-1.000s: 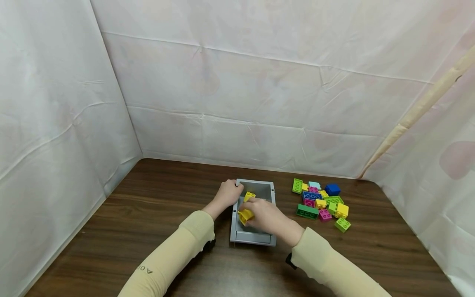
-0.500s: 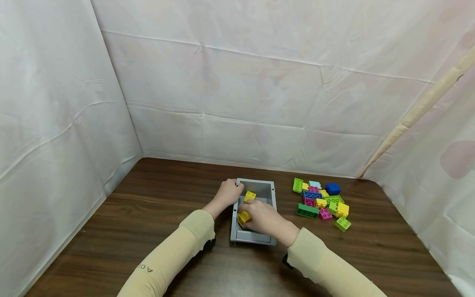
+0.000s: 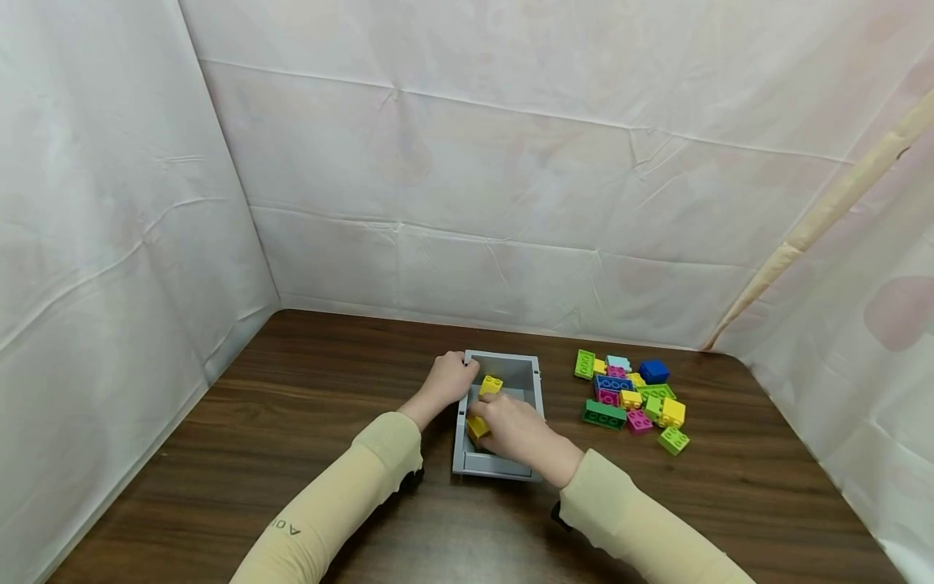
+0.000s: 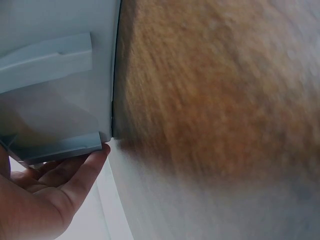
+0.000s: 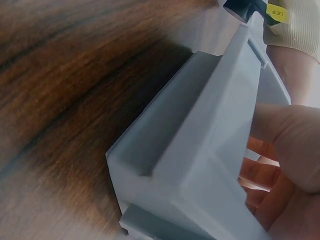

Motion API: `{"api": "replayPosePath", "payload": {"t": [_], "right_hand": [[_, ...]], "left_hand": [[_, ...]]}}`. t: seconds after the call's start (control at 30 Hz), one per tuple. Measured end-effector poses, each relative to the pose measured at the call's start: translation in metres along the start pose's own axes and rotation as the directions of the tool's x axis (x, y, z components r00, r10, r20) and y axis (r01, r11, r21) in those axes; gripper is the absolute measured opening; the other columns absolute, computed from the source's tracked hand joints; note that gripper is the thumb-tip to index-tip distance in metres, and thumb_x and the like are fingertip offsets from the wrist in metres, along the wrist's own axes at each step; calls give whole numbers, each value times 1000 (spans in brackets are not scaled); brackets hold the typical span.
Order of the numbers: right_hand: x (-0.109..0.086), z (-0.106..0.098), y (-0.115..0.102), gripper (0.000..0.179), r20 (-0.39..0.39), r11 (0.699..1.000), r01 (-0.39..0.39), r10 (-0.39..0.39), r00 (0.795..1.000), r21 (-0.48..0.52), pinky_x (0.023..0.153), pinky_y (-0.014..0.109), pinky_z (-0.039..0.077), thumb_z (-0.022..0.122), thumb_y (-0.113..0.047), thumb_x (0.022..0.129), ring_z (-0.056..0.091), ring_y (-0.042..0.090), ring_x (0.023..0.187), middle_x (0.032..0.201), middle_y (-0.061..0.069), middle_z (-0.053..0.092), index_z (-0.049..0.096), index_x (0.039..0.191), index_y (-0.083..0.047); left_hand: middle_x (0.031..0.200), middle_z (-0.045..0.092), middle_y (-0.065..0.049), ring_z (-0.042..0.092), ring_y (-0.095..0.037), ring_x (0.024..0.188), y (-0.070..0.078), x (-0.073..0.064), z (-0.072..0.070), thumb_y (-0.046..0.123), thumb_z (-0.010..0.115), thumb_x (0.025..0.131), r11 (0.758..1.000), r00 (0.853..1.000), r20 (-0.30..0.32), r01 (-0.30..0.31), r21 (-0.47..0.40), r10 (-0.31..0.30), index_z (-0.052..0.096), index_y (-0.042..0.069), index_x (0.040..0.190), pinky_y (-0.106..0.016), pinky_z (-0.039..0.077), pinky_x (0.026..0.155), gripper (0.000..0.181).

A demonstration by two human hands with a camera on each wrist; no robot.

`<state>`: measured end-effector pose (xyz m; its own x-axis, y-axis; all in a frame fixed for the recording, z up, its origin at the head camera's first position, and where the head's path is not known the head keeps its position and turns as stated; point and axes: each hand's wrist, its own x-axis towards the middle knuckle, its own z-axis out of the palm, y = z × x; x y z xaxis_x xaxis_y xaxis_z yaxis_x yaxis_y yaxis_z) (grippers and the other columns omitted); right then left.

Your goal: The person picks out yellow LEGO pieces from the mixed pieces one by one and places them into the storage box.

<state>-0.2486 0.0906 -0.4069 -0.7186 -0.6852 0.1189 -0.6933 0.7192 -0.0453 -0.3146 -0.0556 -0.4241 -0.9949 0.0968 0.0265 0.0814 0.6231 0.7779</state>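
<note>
placing step: a yellow block, near block (image 3: 477,428) for short, appears to be being set by hand inside the grey box (image 3: 499,466); a single moment cannot settle whether it is being put down or lifted, though setting down seems likelier.
right hand (image 3: 515,427): reaching into the box from four o'clock, fingers bent; it seems to pinch near block, though the right wrist view shows only the fingers behind the box wall, with no block visible.
left hand (image 3: 449,379): at the box's ten o'clock, gripping the rim (image 3: 460,444), thumb over the top and fingers outside; probably steadying the box.
near block: inside the box, toward nine o'clock, partly covered by fingers; whether it sits flat is hidden.
far block (image 3: 492,384): also yellow, inside the box toward twelve o'clock, studs up; whether it touches near block cannot be told.
loose blocks (image 3: 631,401): a mixed-colour cluster on the table (image 3: 350,373), at three o'clock from the box and well apart from both hands.
next move: would call for near block to be resting securely, then the right fingers loosened and raised clear of far block, left hand holding firm.
</note>
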Motion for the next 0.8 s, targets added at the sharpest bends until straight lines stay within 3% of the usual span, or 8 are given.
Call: {"api": "replayPosePath", "payload": {"t": [0.57,0.8], "right_hand": [[3,8,-5,35,5,996,-39,39,999,-75,63,32,54,82,-27,71,61,19,92,97,0,63,64,99,-15],[4,9,-5,36,48,998,-58,59,997,-36,58,29,52,81,-33,72,63,14,80,95,-1,64,64,98,-15]], "left_hand": [[48,32,3,26,-10,40,1,0,1,23,42,96,1000,1000,1,20,5,-20,42,10,66,-23,28,42,32],[47,30,3,24,-11,39,0,2,1,23,42,96,1000,1000,3,23,2,-23,42,9,68,-23,27,41,32]]}}
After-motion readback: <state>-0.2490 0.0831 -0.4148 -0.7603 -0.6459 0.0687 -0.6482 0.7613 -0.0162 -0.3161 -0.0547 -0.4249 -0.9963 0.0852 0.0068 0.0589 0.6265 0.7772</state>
